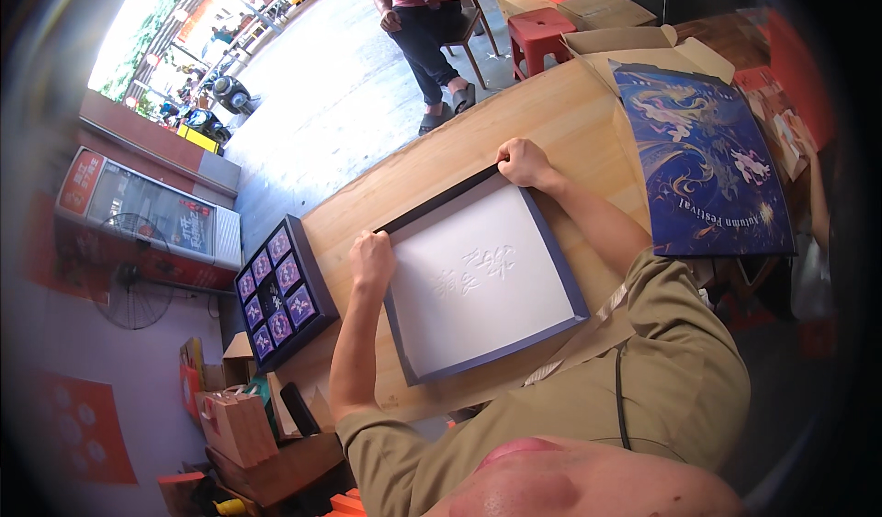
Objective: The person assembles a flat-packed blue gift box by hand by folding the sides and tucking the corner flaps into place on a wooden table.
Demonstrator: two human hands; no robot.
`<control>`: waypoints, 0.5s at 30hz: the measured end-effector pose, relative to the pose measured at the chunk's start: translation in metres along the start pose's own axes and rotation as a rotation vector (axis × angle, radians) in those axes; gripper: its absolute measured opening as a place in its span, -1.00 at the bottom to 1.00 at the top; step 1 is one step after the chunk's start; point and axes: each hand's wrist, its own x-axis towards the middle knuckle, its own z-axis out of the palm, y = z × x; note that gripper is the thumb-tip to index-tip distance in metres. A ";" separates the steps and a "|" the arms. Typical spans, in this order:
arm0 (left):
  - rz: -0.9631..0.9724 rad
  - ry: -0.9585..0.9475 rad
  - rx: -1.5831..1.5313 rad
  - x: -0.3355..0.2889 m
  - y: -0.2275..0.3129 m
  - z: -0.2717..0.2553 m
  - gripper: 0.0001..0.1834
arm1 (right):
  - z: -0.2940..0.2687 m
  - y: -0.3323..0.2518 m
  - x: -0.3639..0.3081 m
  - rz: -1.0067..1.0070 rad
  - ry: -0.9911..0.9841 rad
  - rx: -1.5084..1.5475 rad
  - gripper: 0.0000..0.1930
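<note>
White-lined, that shallow blue box [487,320] faces open side up over the wooden table [354,191]: left hand [372,258], fingers clamped on its far-left corner; right hand [524,162], fingers clamped far-right!

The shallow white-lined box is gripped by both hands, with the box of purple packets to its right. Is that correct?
Not quite: in the head view, the box of purple packets is to the left of the shallow white-lined box. The left hand and right hand do grip that shallow box.
</note>
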 end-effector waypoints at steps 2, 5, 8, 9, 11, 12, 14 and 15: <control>0.000 -0.028 0.129 0.007 0.005 0.014 -0.82 | -0.001 0.002 -0.001 0.004 0.002 -0.001 -0.79; -0.016 -0.025 0.338 0.011 0.013 0.032 -0.84 | -0.001 -0.001 -0.001 0.007 -0.005 0.011 -0.79; -0.097 -0.072 0.479 0.017 0.024 0.045 -0.84 | -0.002 -0.005 -0.001 0.014 -0.025 0.019 -0.79; -0.135 -0.100 0.514 0.019 0.026 0.047 -0.84 | -0.001 -0.006 -0.001 0.013 -0.024 0.020 -0.79; -0.082 -0.166 0.394 0.022 0.018 0.044 -0.82 | -0.001 -0.006 -0.002 0.004 -0.018 0.020 -0.79; -0.053 -0.198 0.333 0.023 0.015 0.041 -0.81 | -0.001 -0.005 -0.002 -0.004 -0.012 0.019 -0.79; -0.033 -0.155 0.183 0.017 0.012 0.023 -0.81 | -0.003 0.000 -0.003 -0.009 0.009 0.007 -0.79; -0.024 -0.138 0.113 0.012 0.011 0.010 -0.81 | -0.003 0.001 -0.004 -0.009 0.021 0.002 -0.79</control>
